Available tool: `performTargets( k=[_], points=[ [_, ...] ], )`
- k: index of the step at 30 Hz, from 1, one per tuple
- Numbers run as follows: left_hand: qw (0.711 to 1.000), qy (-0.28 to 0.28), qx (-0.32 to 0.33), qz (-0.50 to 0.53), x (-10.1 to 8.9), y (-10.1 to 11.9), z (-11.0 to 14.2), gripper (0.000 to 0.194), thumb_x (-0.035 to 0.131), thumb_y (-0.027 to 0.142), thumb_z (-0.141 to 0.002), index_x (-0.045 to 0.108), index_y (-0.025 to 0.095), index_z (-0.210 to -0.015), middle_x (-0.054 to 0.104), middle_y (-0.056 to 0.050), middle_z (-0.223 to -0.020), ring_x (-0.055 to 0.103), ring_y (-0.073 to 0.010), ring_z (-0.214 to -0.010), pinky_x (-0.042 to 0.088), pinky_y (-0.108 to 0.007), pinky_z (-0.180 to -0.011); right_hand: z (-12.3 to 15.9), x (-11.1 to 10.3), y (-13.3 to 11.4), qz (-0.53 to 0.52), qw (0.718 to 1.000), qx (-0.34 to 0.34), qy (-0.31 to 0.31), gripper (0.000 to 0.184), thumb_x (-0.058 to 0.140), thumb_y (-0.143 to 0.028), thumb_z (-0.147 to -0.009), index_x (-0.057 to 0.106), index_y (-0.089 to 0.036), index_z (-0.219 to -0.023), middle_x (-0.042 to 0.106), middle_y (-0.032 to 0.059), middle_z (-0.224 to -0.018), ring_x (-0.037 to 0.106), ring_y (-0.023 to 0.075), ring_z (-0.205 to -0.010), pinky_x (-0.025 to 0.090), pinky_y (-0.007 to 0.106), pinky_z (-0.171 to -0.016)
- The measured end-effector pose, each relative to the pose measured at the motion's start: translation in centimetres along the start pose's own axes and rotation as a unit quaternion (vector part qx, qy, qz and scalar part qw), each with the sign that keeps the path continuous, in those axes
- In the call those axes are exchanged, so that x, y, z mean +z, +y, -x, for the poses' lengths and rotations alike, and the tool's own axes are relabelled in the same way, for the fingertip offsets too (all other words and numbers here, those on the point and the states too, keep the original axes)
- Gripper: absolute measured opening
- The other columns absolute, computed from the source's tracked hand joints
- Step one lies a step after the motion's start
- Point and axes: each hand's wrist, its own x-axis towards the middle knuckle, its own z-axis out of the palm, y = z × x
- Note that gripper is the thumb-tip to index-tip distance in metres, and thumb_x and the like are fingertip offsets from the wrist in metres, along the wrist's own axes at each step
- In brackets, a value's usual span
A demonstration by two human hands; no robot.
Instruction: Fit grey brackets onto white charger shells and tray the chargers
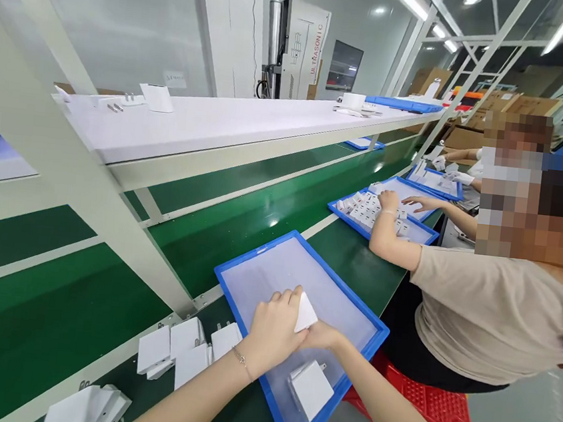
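Note:
A white plug-in charger (306, 313) is held above the blue-rimmed tray (352, 304). My left hand (277, 325) is closed around its near side, fingers over the top. From below and the right, my right hand (319, 336) meets the same charger; its fingertips are mostly hidden behind the left hand. Another white charger (311, 390), with metal prongs showing, lies in the tray's near corner under my right forearm. Left of the tray, several white chargers (186, 336) sit grouped on the green table, and more chargers (85, 408) lie at the lower left.
A white shelf (250, 130) on slanted posts runs above the green bench. To the right, a co-worker in a beige shirt (482, 313) sits on a red stool (443, 396), reaching over a tray of white parts (365, 208). Another person works farther back.

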Motion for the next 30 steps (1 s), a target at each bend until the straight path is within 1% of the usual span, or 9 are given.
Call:
performTargets(
  k=[11, 15, 17, 20, 21, 23, 25, 27, 30],
  points=[
    [0.997, -0.038, 0.010, 0.065, 0.1, -0.3, -0.6, 0.064, 0.061, 0.029, -0.081, 0.041, 0.016, -0.141, 0.059, -0.012, -0.125, 0.054, -0.0341, -0.115, 0.051, -0.046, -0.084, 0.1, -1.3, -0.2, 0.056, 0.998, -0.030, 0.009, 0.036, 0.079, -0.017, -0.051, 0.061, -0.017, -0.083, 0.065, 0.0007, -0.083, 0.061, 0.0202, -0.081, 0.053, 0.033, -0.076],
    [0.991, -0.049, 0.017, 0.119, -0.6, -0.5, -0.2, 0.090, 0.074, 0.035, -0.071, 0.030, 0.014, -0.147, 0.048, -0.014, -0.141, 0.045, -0.0340, -0.128, 0.045, -0.046, -0.098, 1.6, -2.3, -1.1, 0.066, 0.995, -0.058, 0.037, 0.069, 0.080, -0.021, -0.052, 0.055, -0.019, -0.117, 0.062, 0.0068, -0.111, 0.059, 0.0259, -0.107, 0.050, 0.038, -0.092],
    [0.988, -0.039, 0.013, 0.146, -1.7, -2.0, 0.7, 0.098, 0.074, 0.044, -0.070, 0.024, 0.014, -0.149, 0.034, -0.013, -0.151, 0.032, -0.0317, -0.138, 0.035, -0.045, -0.110, 3.4, -3.0, -2.5, 0.075, 0.991, -0.080, 0.082, 0.086, 0.080, -0.025, -0.056, 0.042, -0.021, -0.133, 0.049, 0.0107, -0.133, 0.046, 0.0280, -0.126, 0.039, 0.043, -0.106],
    [0.966, 0.036, -0.064, 0.247, -3.8, -6.6, 4.3, 0.075, 0.056, 0.056, -0.083, 0.031, 0.022, -0.146, 0.026, -0.007, -0.155, 0.024, -0.0259, -0.143, 0.024, -0.041, -0.116, 7.1, -2.6, -5.6, 0.086, 0.968, -0.130, 0.196, 0.063, 0.064, -0.032, -0.080, 0.034, -0.027, -0.136, 0.036, 0.0090, -0.143, 0.033, 0.0231, -0.136, 0.023, 0.045, -0.116],
    [0.922, 0.095, -0.128, 0.353, -4.2, -8.5, 6.1, 0.062, 0.055, 0.056, -0.082, 0.044, 0.027, -0.137, 0.034, -0.004, -0.152, 0.031, -0.0245, -0.140, 0.026, -0.039, -0.115, 8.4, -1.7, -6.6, 0.089, 0.955, -0.152, 0.240, 0.050, 0.055, -0.033, -0.088, 0.035, -0.029, -0.134, 0.038, 0.0081, -0.140, 0.035, 0.0212, -0.134, 0.025, 0.045, -0.115],
    [0.873, 0.142, -0.223, 0.411, -4.2, -12.3, 10.2, 0.055, 0.045, 0.063, -0.084, 0.052, 0.027, -0.125, 0.049, -0.007, -0.139, 0.045, -0.0264, -0.130, 0.033, -0.042, -0.110, 10.3, 1.5, -7.9, 0.098, 0.928, -0.193, 0.303, 0.034, 0.049, -0.033, -0.092, 0.043, -0.030, -0.126, 0.047, 0.0080, -0.127, 0.048, 0.0212, -0.119, 0.038, 0.042, -0.106],
    [0.828, 0.159, -0.304, 0.443, -2.8, -14.9, 14.1, 0.065, 0.054, 0.071, -0.071, 0.059, 0.018, -0.108, 0.060, -0.013, -0.120, 0.054, -0.0315, -0.118, 0.037, -0.046, -0.106, 10.3, 6.0, -7.7, 0.109, 0.955, -0.143, 0.237, 0.029, 0.049, -0.038, -0.091, 0.051, -0.028, -0.119, 0.054, 0.0087, -0.117, 0.054, 0.0237, -0.107, 0.043, 0.042, -0.100],
    [0.783, 0.159, -0.367, 0.476, -0.7, -15.9, 16.7, 0.067, 0.060, 0.074, -0.062, 0.061, 0.014, -0.094, 0.065, -0.015, -0.104, 0.061, -0.0324, -0.104, 0.044, -0.046, -0.099, 8.2, 10.9, -6.0, 0.075, 0.989, -0.007, 0.124, 0.032, 0.047, -0.052, -0.089, 0.056, -0.029, -0.109, 0.059, 0.0072, -0.112, 0.058, 0.0265, -0.101, 0.046, 0.044, -0.097],
    [0.725, 0.147, -0.412, 0.532, 2.5, -15.1, 17.3, 0.061, 0.062, 0.065, -0.070, 0.063, 0.010, -0.097, 0.067, -0.016, -0.104, 0.064, -0.0270, -0.101, 0.048, -0.040, -0.094, 2.6, 16.9, -2.1, 0.055, 0.994, 0.067, 0.067, 0.053, 0.045, -0.068, -0.082, 0.056, -0.026, -0.111, 0.061, 0.0121, -0.114, 0.057, 0.0363, -0.109, 0.048, 0.052, -0.093]
  ],
)
